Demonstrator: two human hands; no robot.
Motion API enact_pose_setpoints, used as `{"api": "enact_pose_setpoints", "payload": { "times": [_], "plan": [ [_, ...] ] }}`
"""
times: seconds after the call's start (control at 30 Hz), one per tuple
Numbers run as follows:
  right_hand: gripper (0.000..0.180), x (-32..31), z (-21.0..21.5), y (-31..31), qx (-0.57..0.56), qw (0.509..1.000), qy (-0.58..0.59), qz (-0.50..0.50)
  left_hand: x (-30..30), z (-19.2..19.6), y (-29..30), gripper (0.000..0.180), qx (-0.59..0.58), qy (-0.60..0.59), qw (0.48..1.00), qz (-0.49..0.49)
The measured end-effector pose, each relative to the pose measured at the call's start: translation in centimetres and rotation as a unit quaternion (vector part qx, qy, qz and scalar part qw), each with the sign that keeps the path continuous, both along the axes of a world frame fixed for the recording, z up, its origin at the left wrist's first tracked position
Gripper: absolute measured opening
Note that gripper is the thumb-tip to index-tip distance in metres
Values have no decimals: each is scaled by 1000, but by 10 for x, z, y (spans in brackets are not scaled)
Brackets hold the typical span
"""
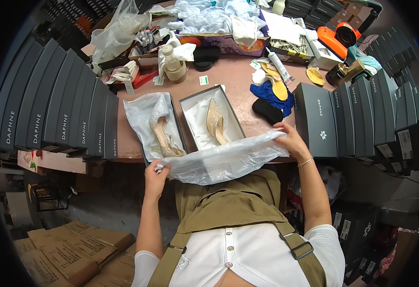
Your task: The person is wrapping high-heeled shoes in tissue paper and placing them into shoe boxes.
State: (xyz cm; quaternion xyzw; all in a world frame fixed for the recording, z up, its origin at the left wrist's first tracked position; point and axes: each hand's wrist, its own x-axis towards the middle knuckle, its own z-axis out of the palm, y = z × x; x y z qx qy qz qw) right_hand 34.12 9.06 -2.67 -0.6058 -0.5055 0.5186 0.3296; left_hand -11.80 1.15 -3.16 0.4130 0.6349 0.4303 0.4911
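Both left hand (157,176) and right hand (294,142) pinch tissue paper (219,165) overlapping the right-hand open shoebox (232,115); I fear uneven tugging could tear it.

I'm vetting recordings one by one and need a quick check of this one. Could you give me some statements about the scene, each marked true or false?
1. The left hand and right hand both grip the thin white sheet. True.
2. The two shoes share one box. False: each shoe lies in its own open box.
3. The blue cloth lies to the right of both shoes. True.
4. A bracelet circles the left wrist. False: the bracelet is on the right wrist.
5. The person's bib overalls are olive-brown. True.
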Motion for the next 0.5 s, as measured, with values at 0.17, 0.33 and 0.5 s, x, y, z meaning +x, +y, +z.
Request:
{"api": "enact_pose_setpoints", "payload": {
  "times": [0.17,0.33,0.5],
  "plan": [
    [21,-5,6,-19,-100,994,-33,6,-5,3,5,18,-40,-133,990,2],
    [15,3,27,-20,-47,979,194,-29,-19,-1,21,25,-65,-308,948,42],
    [20,16,13,-18,-10,955,296,12,-40,-24,26,17,-26,-384,923,12]
  ]
}}
